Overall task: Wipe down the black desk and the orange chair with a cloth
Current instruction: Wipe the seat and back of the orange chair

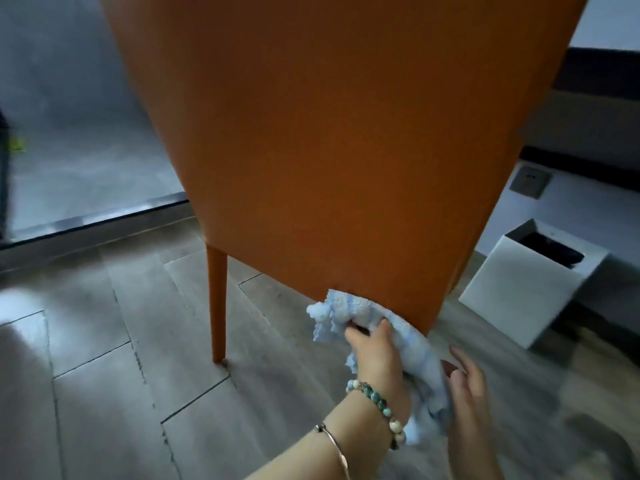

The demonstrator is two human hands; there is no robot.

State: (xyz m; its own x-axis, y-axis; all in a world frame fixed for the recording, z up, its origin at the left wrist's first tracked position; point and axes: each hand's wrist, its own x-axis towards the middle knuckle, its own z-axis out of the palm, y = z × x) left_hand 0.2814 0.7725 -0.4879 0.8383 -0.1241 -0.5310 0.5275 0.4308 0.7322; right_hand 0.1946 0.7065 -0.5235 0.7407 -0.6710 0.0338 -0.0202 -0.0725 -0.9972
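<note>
The orange chair (332, 133) fills the middle of the view, seen from behind, with one thin orange leg (216, 303) standing on the floor at its left. A crumpled light blue cloth (349, 308) lies against the bottom edge of the chair's back. My left hand (375, 355), with a bead bracelet and a thin bangle on the wrist, grips the cloth there. The rest of the cloth hangs down to the right of that wrist. My right hand (467, 389) is just right of the hanging end, fingers relaxed and touching it. The black desk is not clearly in view.
A white square bin (526, 292) with a black liner stands tilted on the floor to the right of the chair. A wall socket (530, 182) sits low on the pale wall behind it. Grey wooden floorboards (104, 341) spread to the left, ending at a dark threshold (90, 223).
</note>
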